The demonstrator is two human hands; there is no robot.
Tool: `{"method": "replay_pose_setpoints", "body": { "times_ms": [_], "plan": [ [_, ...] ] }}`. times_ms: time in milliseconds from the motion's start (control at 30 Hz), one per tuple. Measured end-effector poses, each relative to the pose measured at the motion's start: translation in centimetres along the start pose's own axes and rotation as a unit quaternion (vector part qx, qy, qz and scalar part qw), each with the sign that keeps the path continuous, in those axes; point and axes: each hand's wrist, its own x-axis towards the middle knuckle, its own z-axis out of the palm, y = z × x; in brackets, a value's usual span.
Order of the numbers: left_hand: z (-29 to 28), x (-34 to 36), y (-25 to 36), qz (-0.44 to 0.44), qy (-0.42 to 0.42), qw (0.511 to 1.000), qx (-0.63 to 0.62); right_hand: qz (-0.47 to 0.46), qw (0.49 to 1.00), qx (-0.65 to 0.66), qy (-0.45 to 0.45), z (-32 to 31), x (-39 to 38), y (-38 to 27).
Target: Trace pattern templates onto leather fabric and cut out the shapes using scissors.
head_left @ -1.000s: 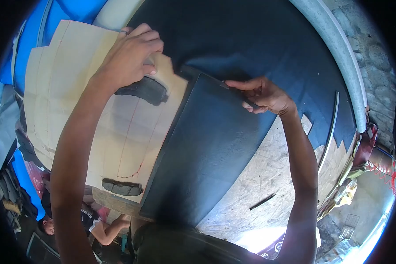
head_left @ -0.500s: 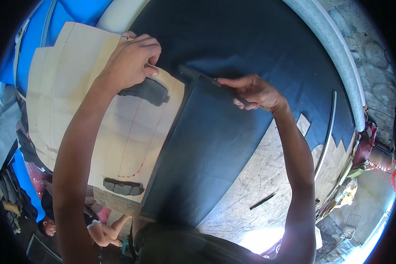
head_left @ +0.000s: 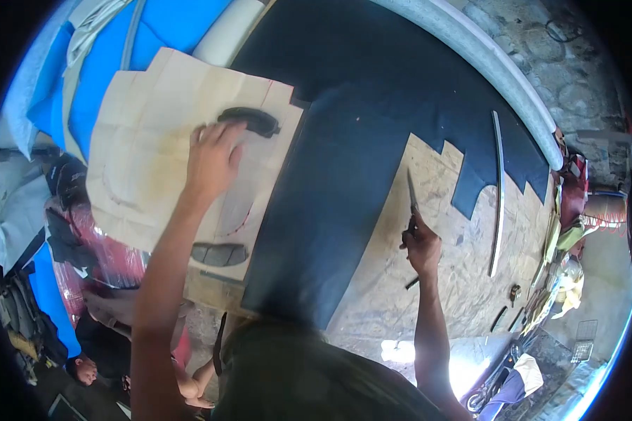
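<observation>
Drawn back since the earlier frame, the right hand (head_left: 421, 245) grasps scissors (head_left: 412, 193) above the counter (head_left: 456, 295). On the pale card (head_left: 140, 175), bordered right by the black sheet (head_left: 316, 175), rests a dark block (head_left: 220, 254); farther up, the left hand (head_left: 214, 160), also drawn back, lies half-curled at a second block (head_left: 254, 121), whether gripping I cannot tell. Beyond runs a grey roll (head_left: 498, 69).

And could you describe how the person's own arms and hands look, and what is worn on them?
The left hand and right hand are ungloved. The forearms are bare, with no sleeves, watch or bracelet visible. Whether a ring is worn is too blurred to tell.
</observation>
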Motion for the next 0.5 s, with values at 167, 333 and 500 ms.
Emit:
{"method": "replay_pose_setpoints", "body": {
  "times_ms": [167,333,500],
  "plan": [
    [-3.2,-13.9,-0.7,-0.041,-0.122,0.989,-0.078,-0.030,0.939,-0.331,0.088,0.1,-2.5,3.3],
    [-5.7,-21.4,1.0,0.001,-0.182,0.977,-0.113,0.038,0.869,-0.485,0.085,0.9,0.0,4.0],
    [-4.1,-25.0,-0.8,0.045,-0.197,0.977,-0.070,0.060,0.898,-0.403,0.167,5.6,-0.9,-3.2]
  ]
}}
